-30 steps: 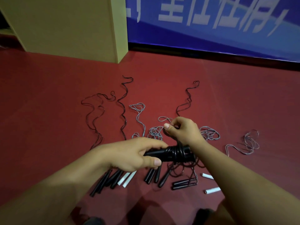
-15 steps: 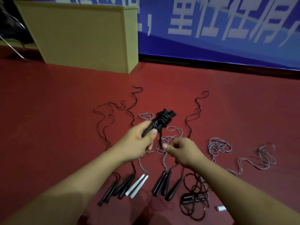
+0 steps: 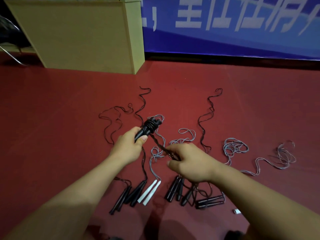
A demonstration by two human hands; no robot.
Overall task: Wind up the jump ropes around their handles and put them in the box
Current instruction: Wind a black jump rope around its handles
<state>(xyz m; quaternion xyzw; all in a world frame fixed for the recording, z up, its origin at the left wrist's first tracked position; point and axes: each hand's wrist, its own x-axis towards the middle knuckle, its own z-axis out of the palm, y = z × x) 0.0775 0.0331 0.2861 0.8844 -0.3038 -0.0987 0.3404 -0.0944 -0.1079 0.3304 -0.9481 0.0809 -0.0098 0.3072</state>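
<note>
Beyond the hands, a red floor (image 3: 52,110) stretches to a blue banner (image 3: 242,37) with pale lettering along the far wall. Far left of the hands, a curved metal tube (image 3: 10,56) shows partly.

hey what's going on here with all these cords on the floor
A person is winding a black jump rope around its handles. The left hand grips the handles, already wrapped with several coils, while the right hand pinches the loose black cord running from them. More jump ropes lie spread on the red floor, among them a pair of white handles and several black ones, not yet wound. A tan box stands behind them.
</note>
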